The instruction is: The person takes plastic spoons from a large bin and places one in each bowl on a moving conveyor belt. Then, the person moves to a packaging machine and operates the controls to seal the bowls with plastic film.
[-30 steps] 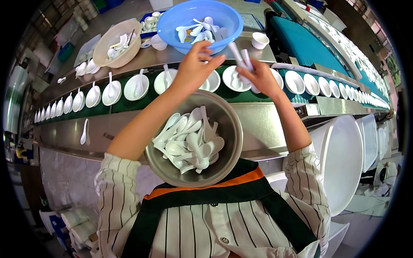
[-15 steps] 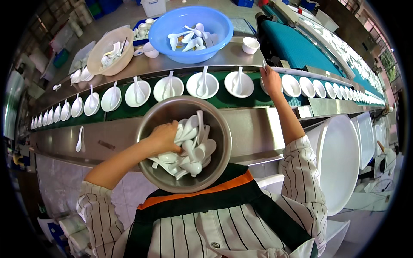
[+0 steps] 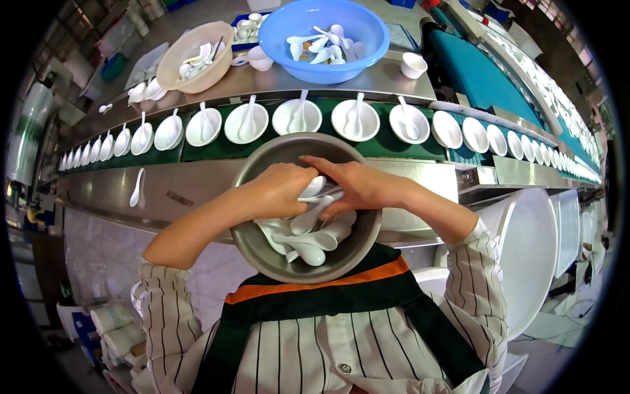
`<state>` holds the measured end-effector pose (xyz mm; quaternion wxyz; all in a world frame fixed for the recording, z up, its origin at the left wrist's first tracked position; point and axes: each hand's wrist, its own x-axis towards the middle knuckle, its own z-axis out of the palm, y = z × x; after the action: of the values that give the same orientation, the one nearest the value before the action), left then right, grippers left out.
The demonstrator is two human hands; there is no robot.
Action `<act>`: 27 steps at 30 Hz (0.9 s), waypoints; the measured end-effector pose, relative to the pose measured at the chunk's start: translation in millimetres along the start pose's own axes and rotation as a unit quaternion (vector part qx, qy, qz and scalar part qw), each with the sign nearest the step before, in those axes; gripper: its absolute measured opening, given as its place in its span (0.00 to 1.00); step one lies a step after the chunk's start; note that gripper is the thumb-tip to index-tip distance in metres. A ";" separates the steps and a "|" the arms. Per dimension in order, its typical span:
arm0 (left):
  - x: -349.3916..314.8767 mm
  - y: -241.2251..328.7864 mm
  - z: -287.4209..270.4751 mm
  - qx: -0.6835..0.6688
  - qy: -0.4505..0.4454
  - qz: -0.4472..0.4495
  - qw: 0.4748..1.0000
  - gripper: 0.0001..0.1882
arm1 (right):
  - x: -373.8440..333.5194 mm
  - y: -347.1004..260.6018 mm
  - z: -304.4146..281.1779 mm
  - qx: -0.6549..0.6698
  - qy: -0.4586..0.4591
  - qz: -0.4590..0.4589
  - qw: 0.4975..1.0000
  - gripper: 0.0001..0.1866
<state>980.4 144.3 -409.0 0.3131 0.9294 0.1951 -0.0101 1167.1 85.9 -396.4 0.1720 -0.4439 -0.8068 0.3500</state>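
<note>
Both hands meet over a steel bowl [image 3: 315, 146] at the near edge of the metal counter [image 3: 420, 184], close against the dark apron [image 3: 289, 308] with its orange band.

Left hand [image 3: 281, 190]: curled narrow around several white spoons [image 3: 321, 194], some ends sticking out on its thumb side. Right hand [image 3: 359, 186]: half open, fingers arched over the same spoons, thumb below, forefinger touching or nearly touching the left hand. Whether the right hand grips any spoon, cannot tell. The held spoons are between the two palms, above the bowl's middle; exact count hidden by the fingers.

More loose spoons [image 3: 307, 253] lie heaped in the steel bowl, in mixed directions, below the hands.

Beyond the steel bowl: green belt [image 3: 394, 150] carrying a row of white bowls [image 3: 447, 130]. Those straight ahead and to the left each hold one spoon, handle toward the far side; the nearest to the right hand is the bowl with a leaning spoon [image 3: 408, 121]. A single spoon [image 3: 136, 188] lies on the metal counter, left. Behind the belt: blue basin [image 3: 282, 60] and beige basin [image 3: 172, 62], both containing spoons; white cup [image 3: 413, 66] right of the blue one.
</note>
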 end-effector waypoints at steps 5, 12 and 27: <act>-12.5 -4.7 -5.6 -0.047 0.000 -0.035 0.998 0.19 | -2.3 -16.2 -7.0 0.005 -0.079 0.083 0.993 0.39; -12.7 -45.1 2.4 -0.257 -0.079 -0.080 0.960 0.11 | -21.6 -11.8 5.8 -0.228 0.004 0.024 0.973 0.30; -2.3 -46.9 11.0 -0.204 -0.038 -0.040 0.977 0.14 | -20.4 133.1 -53.6 -0.098 0.384 0.201 0.896 0.13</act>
<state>962.1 171.2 -444.6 0.5026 0.8365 0.2176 -0.0178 1289.0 139.0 -454.0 0.3502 -0.7112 -0.6016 0.0982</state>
